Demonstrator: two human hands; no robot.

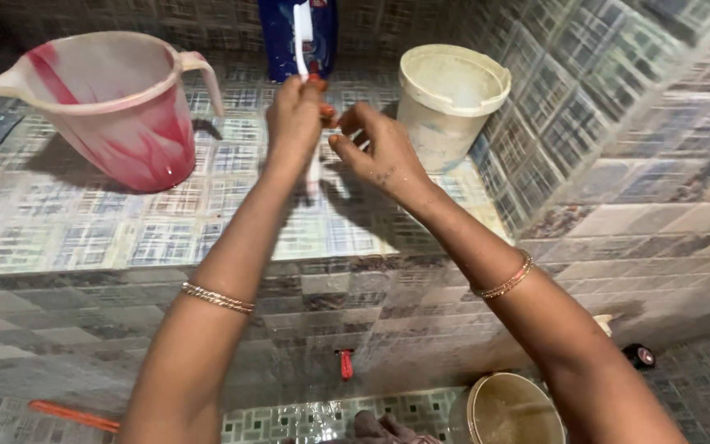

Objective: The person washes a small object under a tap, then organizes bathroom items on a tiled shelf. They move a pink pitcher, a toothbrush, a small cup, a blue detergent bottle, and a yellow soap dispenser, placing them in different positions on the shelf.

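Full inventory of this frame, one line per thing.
jug: 1, pink-white, ledge left
bucket: 1, cream, ledge right by wall
packet: 1, blue, ledge back
toothbrush: 1, white, in left hand
ledge: 1, tiled
pot: 1, brass-coloured, floor lower right
stick: 1, orange, floor lower left
bangles: one per wrist, gold
left hand: grips toothbrush
right hand: fingers at the handle

One head-worn view only, looking steeply down and forward over both outstretched forearms. Close to a patterned tiled ledge (84, 230), with the tiled wall (618, 123) rising at right. Upper edge cutting off a blue packet (277, 41); lower edge reaching the mosaic floor (314, 415). No second view to share ground with.
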